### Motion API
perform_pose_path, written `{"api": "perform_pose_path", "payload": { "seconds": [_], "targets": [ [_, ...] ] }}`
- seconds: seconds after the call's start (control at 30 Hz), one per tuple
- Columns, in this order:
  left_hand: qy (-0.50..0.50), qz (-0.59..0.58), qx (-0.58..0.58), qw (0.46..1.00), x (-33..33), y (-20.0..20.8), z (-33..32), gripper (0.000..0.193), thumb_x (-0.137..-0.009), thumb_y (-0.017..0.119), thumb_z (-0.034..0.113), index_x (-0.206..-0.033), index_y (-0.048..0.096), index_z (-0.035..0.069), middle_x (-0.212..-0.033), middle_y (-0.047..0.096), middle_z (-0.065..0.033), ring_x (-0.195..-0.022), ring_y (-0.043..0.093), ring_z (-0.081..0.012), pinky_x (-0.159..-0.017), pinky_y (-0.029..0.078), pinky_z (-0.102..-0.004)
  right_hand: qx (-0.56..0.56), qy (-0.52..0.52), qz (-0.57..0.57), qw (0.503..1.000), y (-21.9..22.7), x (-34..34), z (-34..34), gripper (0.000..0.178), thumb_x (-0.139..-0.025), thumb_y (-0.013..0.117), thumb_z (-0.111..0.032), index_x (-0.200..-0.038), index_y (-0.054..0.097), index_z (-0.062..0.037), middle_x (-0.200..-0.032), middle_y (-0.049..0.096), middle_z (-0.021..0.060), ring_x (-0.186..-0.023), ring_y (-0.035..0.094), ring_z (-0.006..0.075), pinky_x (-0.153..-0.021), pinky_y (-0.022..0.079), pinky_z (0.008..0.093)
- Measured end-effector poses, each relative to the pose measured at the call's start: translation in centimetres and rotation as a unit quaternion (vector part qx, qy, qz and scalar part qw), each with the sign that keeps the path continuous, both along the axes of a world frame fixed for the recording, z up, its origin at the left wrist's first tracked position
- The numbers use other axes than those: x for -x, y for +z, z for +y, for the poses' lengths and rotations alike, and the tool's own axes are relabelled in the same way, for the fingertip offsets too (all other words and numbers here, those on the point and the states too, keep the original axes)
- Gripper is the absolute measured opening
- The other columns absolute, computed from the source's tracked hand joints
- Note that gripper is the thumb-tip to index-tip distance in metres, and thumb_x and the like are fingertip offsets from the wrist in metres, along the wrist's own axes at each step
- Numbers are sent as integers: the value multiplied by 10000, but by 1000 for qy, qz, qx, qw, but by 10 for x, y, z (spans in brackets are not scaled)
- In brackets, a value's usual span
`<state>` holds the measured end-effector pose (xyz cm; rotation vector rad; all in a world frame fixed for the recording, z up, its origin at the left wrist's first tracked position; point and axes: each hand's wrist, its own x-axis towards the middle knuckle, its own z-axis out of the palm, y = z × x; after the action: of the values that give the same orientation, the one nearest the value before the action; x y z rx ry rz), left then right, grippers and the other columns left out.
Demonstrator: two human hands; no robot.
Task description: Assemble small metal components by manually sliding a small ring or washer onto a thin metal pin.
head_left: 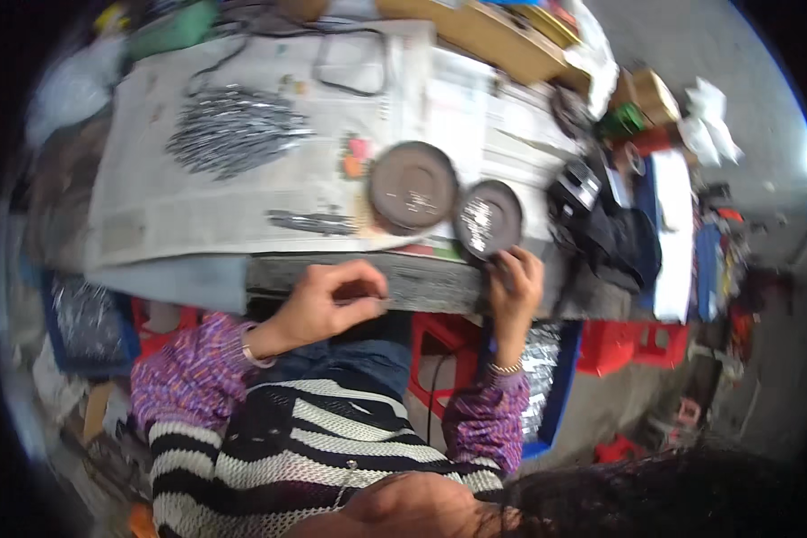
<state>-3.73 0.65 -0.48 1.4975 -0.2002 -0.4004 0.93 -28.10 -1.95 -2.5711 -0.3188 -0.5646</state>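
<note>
My left hand [318, 300] is over the front edge of the table, its thumb and forefinger curled into a pinch. Anything between the fingertips is too small to make out. My right hand [516, 282] is at the near rim of a small dark round dish [512, 203], fingers bent together; what they grip, if anything, is hidden. Small shiny metal pieces [479, 224] lie in that dish. Beside it on the left, a larger brown round dish [393, 182] holds a few tiny bright bits. A short row of slim grey metal parts [312, 222] rests left of the dishes.
Newspaper [143, 211] covers the table. A large heap of slim metal parts [233, 133] lies at the far left, below a black cord [318, 67]. Black cloth [623, 242] lies at the right. Blue bins [556, 394] and red stools [610, 348] stand below.
</note>
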Motion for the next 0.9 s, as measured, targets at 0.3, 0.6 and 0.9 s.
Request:
{"api": "perform_pose_path", "payload": {
  "seconds": [0.3, 0.6, 0.9],
  "targets": [
    [33, -73, -17, 997, 5, -6, 2, 257, -803, 636, 10, -1057, 593, 17, -889, 604, -14, -789, 558, -66, -678, 457, -209, -433, 78, 198, 876, 11, 36, 55, 116, -725, 600, 111, -826, 618, 56, -918, 598, 85, -863, 569, 153, -764, 453, 244],
    [47, -135, -22, 989, 7, -1, 3, 220, -779, 627, 15, -999, 626, 5, -907, 646, -76, -816, 623, -163, -731, 489, -285, -612, 115, 289, 727, -7, 67, 103, 97, -786, 638, 72, -857, 596, 20, -894, 584, 83, -777, 587, 142, -669, 499, 245],
    [47, -137, -28, 989, 12, -3, 8, 211, -774, 632, -1, -985, 643, 8, -856, 642, -92, -781, 621, -185, -699, 482, -290, -684, 99, 320, 648, -8, 74, 116, 204, -787, 624, 107, -898, 504, -16, -916, 588, 84, -788, 610, 148, -694, 515, 252]
  ]
}}
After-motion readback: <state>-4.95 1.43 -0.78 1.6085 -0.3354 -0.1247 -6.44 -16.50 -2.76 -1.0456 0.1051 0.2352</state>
